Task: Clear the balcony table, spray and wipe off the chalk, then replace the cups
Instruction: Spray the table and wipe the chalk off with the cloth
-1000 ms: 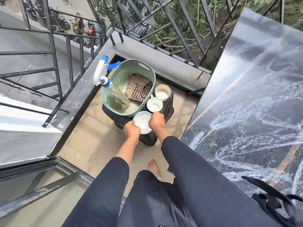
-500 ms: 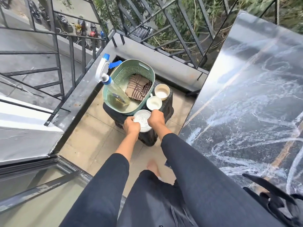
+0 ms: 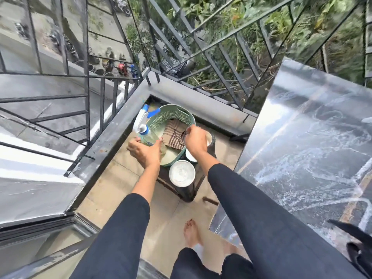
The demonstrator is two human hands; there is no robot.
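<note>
The spray bottle (image 3: 145, 128) leaned in the green basket (image 3: 177, 113). Its long axis ran on a slant: the white and blue trigger head pointed up and away to the left, out over the basket's rim, while the clear body sloped down to the right into the basket. The left hand (image 3: 144, 151) gripped that clear body, fingers (image 3: 134, 142) curled round it just below the blue collar. Beside the bottle, in the same basket, lay a brown striped cloth (image 3: 173, 134), rumpled. The right hand (image 3: 196, 140) had its fingers closed in a pinch on the cloth's right edge.

The basket sat on a low dark stool (image 3: 188, 193). A white cup (image 3: 182, 173) stood upright on the stool just in front of the basket, its mouth facing up. A second cup (image 3: 190, 156) showed partly under the right wrist, and the pale rim of a third (image 3: 209, 137) showed behind the right hand.

To the right stood the table, its dark glossy marble surface (image 3: 312, 148) streaked with white chalk loops and smears. Something black (image 3: 358, 244) lay at its near corner; what it was could not be told.

The stool stood in the corner of a tiled balcony floor (image 3: 120, 188), against a grey ledge (image 3: 211, 105) topped by a black metal railing (image 3: 201, 47). A bare foot (image 3: 191, 232) rested on the tiles. Beyond the railing were green foliage and parked motorbikes far below.
</note>
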